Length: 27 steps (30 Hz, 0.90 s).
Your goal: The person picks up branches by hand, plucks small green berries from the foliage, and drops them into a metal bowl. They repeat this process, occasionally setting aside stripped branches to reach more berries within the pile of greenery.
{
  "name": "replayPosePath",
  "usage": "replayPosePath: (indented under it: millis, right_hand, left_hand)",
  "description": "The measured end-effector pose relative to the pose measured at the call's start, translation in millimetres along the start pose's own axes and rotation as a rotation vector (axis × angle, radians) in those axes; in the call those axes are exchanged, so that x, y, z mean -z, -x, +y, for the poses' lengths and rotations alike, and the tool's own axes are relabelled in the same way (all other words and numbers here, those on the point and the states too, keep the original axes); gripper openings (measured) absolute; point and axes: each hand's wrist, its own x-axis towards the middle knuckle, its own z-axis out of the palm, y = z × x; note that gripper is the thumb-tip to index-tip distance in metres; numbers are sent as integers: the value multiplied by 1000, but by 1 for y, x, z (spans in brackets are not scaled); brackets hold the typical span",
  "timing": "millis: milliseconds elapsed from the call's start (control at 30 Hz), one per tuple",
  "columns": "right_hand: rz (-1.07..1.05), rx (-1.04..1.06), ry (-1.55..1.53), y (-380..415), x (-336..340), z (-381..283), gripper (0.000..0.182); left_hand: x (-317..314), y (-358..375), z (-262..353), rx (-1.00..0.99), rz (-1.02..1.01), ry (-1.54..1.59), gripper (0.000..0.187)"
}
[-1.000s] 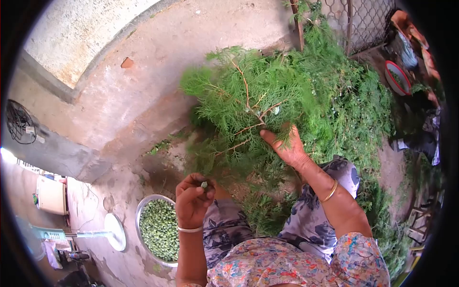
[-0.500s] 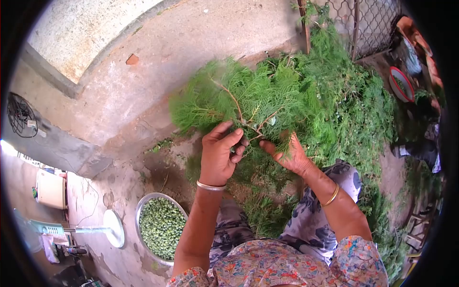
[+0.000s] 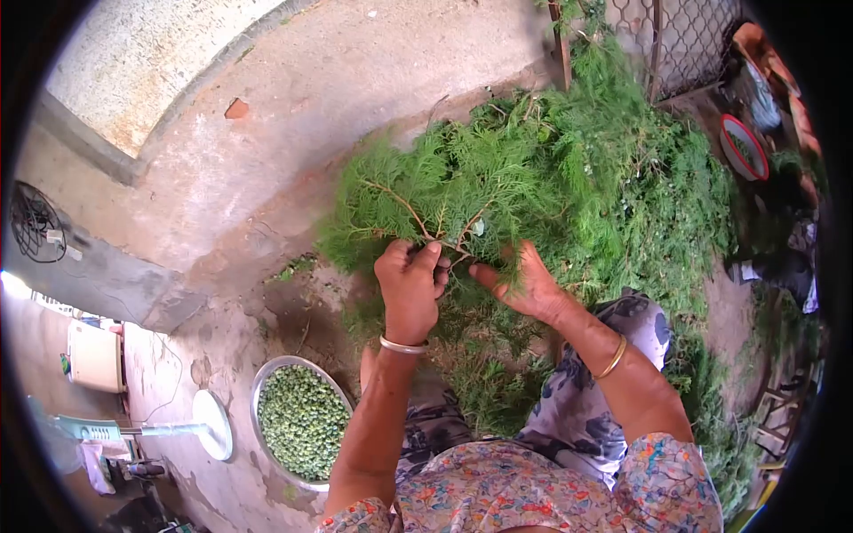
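A leafy evergreen branch [image 3: 435,200] with feathery, flat sprays and a brown forked stem is held up before me. My left hand [image 3: 410,289] pinches its stem between thumb and fingers. Just to the right, my right hand [image 3: 530,289] is under the foliage, thumb and fingers apart, with sprigs hanging over part of the fingers. A small pale-green cone [image 3: 478,227] shows among the sprays. Lower left on the ground is a round metal basin [image 3: 258,391] full of small green cones [image 3: 304,422].
A big heap of cut evergreen branches [image 3: 657,204] spreads to the right. A standing fan [image 3: 211,425] lies in view at lower left, near a cream box [image 3: 94,355]. Coiled black cable [image 3: 37,222] hangs at far left. A red-rimmed bowl [image 3: 745,147] sits at upper right.
The branch and my left hand have shifted slightly, the left hand a little lower and to the right. My right hand has moved slightly left, its thumb and fingers still apart.
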Motion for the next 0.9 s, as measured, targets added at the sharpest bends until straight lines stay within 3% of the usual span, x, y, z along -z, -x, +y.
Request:
replayPosePath:
  millis: [33,167,200,267,333,367,433,567,667,733,767,800,833,900]
  right_hand:
    - [96,47,-22,1,2,-6,27]
    - [64,-60,65,4,6,-14,32]
    - [133,15,-69,3,1,-4,32]
    - [202,93,-201,0,1,4,32]
    - [95,24,-704,-5,6,8,29]
    - [98,22,-705,-4,7,7,29]
    - [242,121,183,0,11,1,25]
    - [341,111,206,3,1,-4,18]
    - [415,288,308,-2,-6,9,14]
    - [320,446,382,-1,-1,-1,14]
    - [42,278,505,0,2,5,11]
    - [43,281,503,0,2,3,11]
    - [48,322,411,0,3,-1,10]
    - [49,362,316,1,6,-7,10]
  left_hand:
    - [-2,0,-3,7,16,81,6]
    - [6,-10,-2,58,127,376,5]
    - [21,-21,-7,60,125,374,5]
    - [57,-46,-20,269,-38,798,7]
    - [54,-32,-10,275,-40,775,11]
    - [45,-21,-3,235,-63,702,11]
    - [31,-8,-6,183,-159,610,13]
    - [-1,10,-21,172,-172,330,24]
    - [-16,12,-29,84,-117,378,27]
    - [-10,3,-45,76,-133,408,25]
    - [-1,-8,-67,1,-156,427,24]
    - [6,-14,-83,-73,-178,446,23]
    - [21,-11,-84,214,-161,856,22]
    - [28,-14,-92,236,-208,912,22]
